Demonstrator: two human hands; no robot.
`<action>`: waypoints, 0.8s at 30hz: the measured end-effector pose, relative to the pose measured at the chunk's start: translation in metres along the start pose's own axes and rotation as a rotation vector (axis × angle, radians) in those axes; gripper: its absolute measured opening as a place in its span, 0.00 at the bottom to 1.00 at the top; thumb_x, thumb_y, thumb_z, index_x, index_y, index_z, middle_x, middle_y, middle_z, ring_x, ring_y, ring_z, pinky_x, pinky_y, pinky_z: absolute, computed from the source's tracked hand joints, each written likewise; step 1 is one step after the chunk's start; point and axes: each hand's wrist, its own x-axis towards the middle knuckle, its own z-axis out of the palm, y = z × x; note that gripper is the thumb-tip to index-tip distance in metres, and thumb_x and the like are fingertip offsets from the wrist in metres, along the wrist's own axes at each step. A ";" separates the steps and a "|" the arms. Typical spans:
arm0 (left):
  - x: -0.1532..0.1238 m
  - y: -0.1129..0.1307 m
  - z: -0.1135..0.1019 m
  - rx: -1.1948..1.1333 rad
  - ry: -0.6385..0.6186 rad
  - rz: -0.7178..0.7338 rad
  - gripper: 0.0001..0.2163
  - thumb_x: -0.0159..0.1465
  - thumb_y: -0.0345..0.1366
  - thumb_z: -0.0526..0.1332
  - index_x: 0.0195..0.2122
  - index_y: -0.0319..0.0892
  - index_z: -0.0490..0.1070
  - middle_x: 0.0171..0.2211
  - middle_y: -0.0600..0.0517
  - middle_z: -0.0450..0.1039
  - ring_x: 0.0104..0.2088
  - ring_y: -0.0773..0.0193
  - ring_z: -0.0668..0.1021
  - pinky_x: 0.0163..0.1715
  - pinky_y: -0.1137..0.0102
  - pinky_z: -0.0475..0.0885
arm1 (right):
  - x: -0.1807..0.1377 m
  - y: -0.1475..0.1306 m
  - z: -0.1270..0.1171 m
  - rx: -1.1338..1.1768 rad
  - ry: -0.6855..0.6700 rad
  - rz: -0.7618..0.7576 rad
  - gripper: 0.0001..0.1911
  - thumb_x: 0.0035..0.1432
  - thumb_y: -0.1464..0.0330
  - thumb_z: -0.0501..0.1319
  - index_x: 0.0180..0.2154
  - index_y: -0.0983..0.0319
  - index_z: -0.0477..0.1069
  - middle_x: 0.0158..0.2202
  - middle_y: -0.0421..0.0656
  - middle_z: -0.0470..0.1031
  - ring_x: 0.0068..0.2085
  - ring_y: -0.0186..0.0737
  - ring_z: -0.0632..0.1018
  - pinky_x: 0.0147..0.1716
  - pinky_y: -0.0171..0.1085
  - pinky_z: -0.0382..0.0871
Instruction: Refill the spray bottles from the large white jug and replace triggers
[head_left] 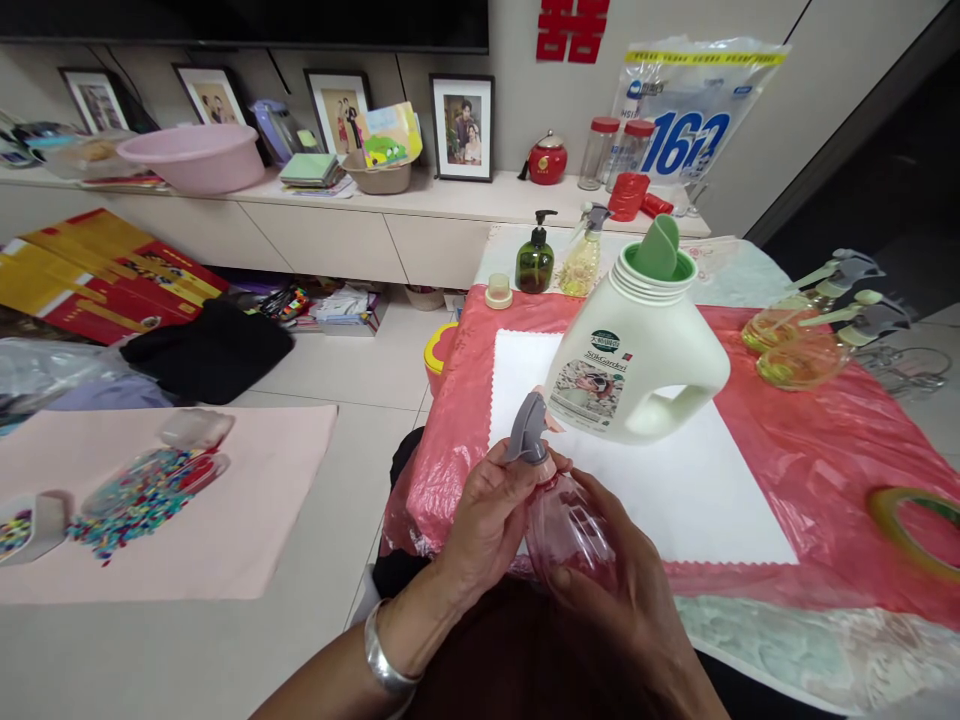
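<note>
A clear pinkish spray bottle (571, 530) with a grey trigger head (529, 428) is held between my two hands, tilted, just in front of my body. My left hand (487, 510) closes its fingers around the neck, right below the trigger head. Wrapped round the bottle's body is my right hand (619, 560), its thumb lying across the front. Beyond them a large white detergent jug (600, 350) stands on a white sheet (720, 500), with a green spout (660, 250) in its uncapped mouth.
Red plastic film (825, 440) covers the table. A green pump bottle (535, 262), a spray bottle (583, 262) and a cream cap (498, 291) stand at the back. Two spray bottles (810, 345) and a tape roll (919, 525) are at right. Beads (135, 500) lie at left.
</note>
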 end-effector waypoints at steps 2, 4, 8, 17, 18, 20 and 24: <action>-0.001 -0.002 0.001 -0.013 0.025 0.025 0.17 0.52 0.43 0.79 0.39 0.42 0.81 0.37 0.51 0.81 0.42 0.61 0.81 0.51 0.65 0.74 | 0.002 -0.003 0.000 -0.057 0.011 -0.031 0.38 0.64 0.51 0.66 0.70 0.50 0.57 0.64 0.43 0.64 0.61 0.44 0.71 0.58 0.38 0.72; -0.001 -0.004 0.001 -0.022 0.052 0.034 0.18 0.50 0.42 0.80 0.38 0.42 0.80 0.37 0.53 0.79 0.41 0.63 0.81 0.50 0.66 0.74 | 0.003 -0.005 0.001 -0.110 0.019 -0.067 0.37 0.64 0.53 0.67 0.69 0.50 0.57 0.62 0.42 0.65 0.60 0.43 0.72 0.56 0.37 0.73; 0.001 -0.002 -0.001 0.005 0.094 -0.013 0.16 0.48 0.37 0.81 0.36 0.41 0.81 0.33 0.54 0.79 0.39 0.64 0.81 0.47 0.68 0.74 | 0.002 -0.002 0.002 -0.112 0.027 -0.050 0.38 0.63 0.54 0.68 0.69 0.52 0.58 0.62 0.44 0.65 0.60 0.43 0.72 0.58 0.38 0.72; 0.006 0.003 -0.008 0.030 -0.019 -0.050 0.15 0.51 0.39 0.80 0.37 0.40 0.82 0.35 0.50 0.82 0.40 0.63 0.81 0.50 0.68 0.73 | -0.002 0.010 -0.003 0.016 -0.030 0.066 0.40 0.61 0.53 0.68 0.70 0.52 0.58 0.64 0.44 0.63 0.62 0.45 0.70 0.59 0.38 0.71; 0.005 0.003 -0.007 0.039 -0.024 -0.039 0.15 0.51 0.40 0.80 0.36 0.39 0.82 0.35 0.49 0.82 0.40 0.63 0.80 0.49 0.68 0.73 | -0.002 0.010 -0.003 -0.001 -0.020 0.067 0.40 0.61 0.53 0.69 0.70 0.52 0.58 0.64 0.44 0.63 0.62 0.45 0.70 0.59 0.38 0.71; 0.004 0.003 -0.005 0.058 -0.023 -0.011 0.15 0.51 0.42 0.80 0.34 0.39 0.82 0.35 0.49 0.82 0.41 0.63 0.80 0.48 0.69 0.73 | -0.003 0.010 -0.001 -0.031 -0.003 0.064 0.40 0.61 0.54 0.69 0.70 0.51 0.58 0.64 0.44 0.63 0.61 0.44 0.70 0.59 0.38 0.71; 0.001 0.001 -0.003 0.080 0.030 0.033 0.14 0.53 0.40 0.79 0.36 0.40 0.81 0.37 0.50 0.81 0.40 0.64 0.80 0.47 0.70 0.74 | -0.004 0.007 0.004 -0.066 0.046 0.038 0.40 0.61 0.52 0.68 0.70 0.52 0.58 0.61 0.44 0.66 0.59 0.44 0.72 0.57 0.38 0.72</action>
